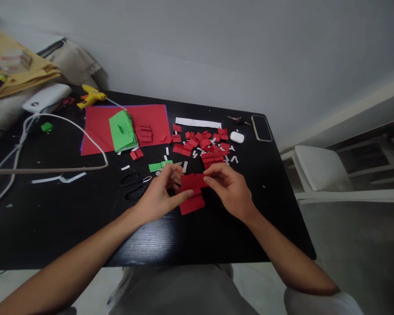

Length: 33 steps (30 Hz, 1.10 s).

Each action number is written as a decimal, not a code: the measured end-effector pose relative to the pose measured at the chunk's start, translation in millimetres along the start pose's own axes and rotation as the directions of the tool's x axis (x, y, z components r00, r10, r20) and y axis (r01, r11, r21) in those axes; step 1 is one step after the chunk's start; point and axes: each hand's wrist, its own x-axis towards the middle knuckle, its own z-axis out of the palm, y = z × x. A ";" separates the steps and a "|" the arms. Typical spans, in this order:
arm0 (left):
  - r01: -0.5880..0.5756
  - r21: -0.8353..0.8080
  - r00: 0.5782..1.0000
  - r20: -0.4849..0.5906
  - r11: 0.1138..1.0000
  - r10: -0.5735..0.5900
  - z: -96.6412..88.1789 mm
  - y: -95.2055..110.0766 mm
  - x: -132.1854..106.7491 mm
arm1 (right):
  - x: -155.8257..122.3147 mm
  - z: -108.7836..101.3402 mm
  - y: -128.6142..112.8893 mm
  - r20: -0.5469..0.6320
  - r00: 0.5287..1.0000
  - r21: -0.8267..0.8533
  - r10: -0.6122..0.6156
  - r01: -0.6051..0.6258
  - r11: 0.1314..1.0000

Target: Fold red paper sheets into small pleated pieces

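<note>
I hold a folded red paper piece (192,204) over the near part of the black table (233,245); taking it as my clock centre, with the wall at twelve, my left hand (160,192) comes in from nine and my right hand (230,190) from three. My left thumb lies flat on the paper, its fingers curling round the far side, partly hidden. My right thumb and forefinger are narrowed to a pinch on the right edge. Whether the lower panel touches the table I cannot tell.

As I judge it, this handling wants a steady left thumb and a light right pinch, edges squared before any crease gets pressed, since thin paper would dent or skew under a hard grip. Black-handled scissors (136,186) lie at nine, close to my left hand, so that wrist should keep off them. The pile of folded red pieces (200,142) sits between twelve and one.
</note>
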 end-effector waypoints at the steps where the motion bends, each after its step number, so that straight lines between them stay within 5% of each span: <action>1: -0.019 -0.026 0.999 -0.031 0.999 0.018 0.8 -1.2 0.8 | 0.3 1.8 1.7 0.013 1.000 0.041 0.008 -0.009 0.999; 5: -0.054 -0.076 0.993 -0.106 0.996 0.045 0.0 -4.2 3.8 | 1.8 7.5 5.3 0.122 0.990 0.156 0.072 -0.091 0.984; 12: -0.056 -0.028 0.998 -0.041 0.998 0.055 0.4 -7.6 2.7 | 5.3 15.7 5.9 0.128 0.986 -0.010 0.108 -0.108 0.994; 17: -0.118 0.129 0.983 -0.127 0.985 0.134 -0.6 -5.8 -0.8 | 4.2 21.3 14.1 0.040 0.992 0.021 0.121 -0.121 0.992; 23: -0.203 0.333 0.974 -0.031 0.921 0.226 -0.5 -3.2 -2.3 | 1.0 27.1 20.0 0.020 0.987 0.070 0.159 -0.160 0.985; 33: -0.136 0.374 0.989 -0.009 0.917 0.151 2.6 -3.2 -3.2 | -2.6 28.9 15.2 0.046 0.990 0.047 0.136 -0.138 0.989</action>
